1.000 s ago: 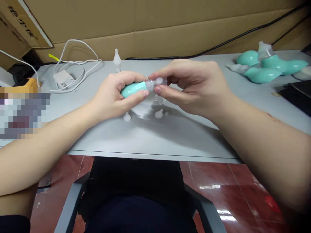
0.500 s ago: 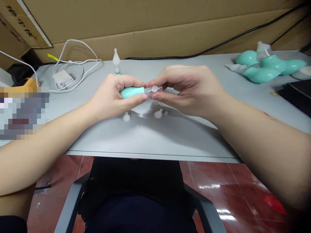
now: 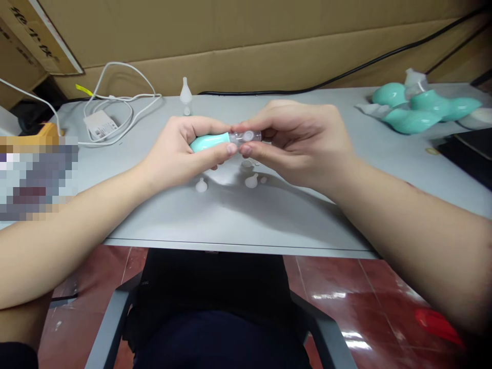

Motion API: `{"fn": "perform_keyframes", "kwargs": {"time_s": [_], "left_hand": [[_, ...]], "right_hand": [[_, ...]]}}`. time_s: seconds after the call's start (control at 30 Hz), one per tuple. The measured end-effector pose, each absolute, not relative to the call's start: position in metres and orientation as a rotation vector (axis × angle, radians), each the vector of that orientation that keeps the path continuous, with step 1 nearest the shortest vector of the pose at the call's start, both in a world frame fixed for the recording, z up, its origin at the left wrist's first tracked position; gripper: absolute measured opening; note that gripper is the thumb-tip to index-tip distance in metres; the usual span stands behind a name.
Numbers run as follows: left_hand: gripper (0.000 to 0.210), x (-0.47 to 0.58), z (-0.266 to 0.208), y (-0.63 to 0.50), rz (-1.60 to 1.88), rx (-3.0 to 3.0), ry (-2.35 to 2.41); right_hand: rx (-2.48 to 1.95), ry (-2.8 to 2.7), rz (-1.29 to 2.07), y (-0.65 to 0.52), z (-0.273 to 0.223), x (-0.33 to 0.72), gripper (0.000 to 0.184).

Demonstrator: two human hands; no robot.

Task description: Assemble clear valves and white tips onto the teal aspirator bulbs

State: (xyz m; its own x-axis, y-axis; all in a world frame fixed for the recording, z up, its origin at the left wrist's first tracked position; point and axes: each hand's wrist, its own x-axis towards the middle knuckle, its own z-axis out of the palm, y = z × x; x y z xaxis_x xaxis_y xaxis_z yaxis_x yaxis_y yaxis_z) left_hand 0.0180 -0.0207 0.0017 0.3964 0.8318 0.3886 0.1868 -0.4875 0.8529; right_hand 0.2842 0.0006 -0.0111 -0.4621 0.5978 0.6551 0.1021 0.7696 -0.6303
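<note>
My left hand (image 3: 180, 151) is closed around the teal squeeze bulb (image 3: 209, 143) of what looks like a nasal aspirator, lying sideways above the table. A clear plastic tube (image 3: 246, 137) sits at the bulb's right end, its round disc facing up. The thumb and fingers of my right hand (image 3: 295, 138) pinch this tube close to the join, partly hiding its far end. Below the hands lie a small white tip (image 3: 201, 185), another white tip (image 3: 251, 181) and a little white disc (image 3: 263, 180). Behind my left hand stands a white nozzle (image 3: 186, 95) on a clear part.
Several teal bulbs (image 3: 413, 120) with clear and white parts lie at the back right, near a black flat object (image 3: 469, 154). A white adapter (image 3: 100, 124) with coiled cable is at the back left. Cardboard (image 3: 246, 46) rises behind the grey table (image 3: 238, 225).
Both hands have shifted very slightly to the right with the bulb and tube. The grip of each hand looks the same.
</note>
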Motion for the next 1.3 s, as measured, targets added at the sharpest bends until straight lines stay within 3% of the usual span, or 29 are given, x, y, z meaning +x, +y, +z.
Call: {"fn": "perform_keyframes", "kwargs": {"time_s": [0.33,0.6,0.83,1.03,1.3], "left_hand": [[0.032,0.008,0.008,-0.019,0.922,2.005,0.877],[0.015,0.008,0.013,-0.018,0.854,2.147,0.865],[0.019,0.008,0.015,-0.021,0.815,2.114,0.959],[0.016,0.013,0.022,-0.03,0.844,2.04,1.007],[0.027,0.011,0.016,-0.022,0.88,2.02,0.901]], "right_hand": [[-0.479,-2.156,0.418,-0.001,-0.01,0.291,0.019],[-0.392,-2.259,0.271,0.003,-0.015,0.293,0.015],[-0.562,-2.27,0.243,-0.004,-0.014,0.292,0.022],[-0.443,-2.242,0.164,-0.005,-0.016,0.291,0.02],[-0.476,-2.233,0.185,-0.001,-0.01,0.284,0.025]]}}
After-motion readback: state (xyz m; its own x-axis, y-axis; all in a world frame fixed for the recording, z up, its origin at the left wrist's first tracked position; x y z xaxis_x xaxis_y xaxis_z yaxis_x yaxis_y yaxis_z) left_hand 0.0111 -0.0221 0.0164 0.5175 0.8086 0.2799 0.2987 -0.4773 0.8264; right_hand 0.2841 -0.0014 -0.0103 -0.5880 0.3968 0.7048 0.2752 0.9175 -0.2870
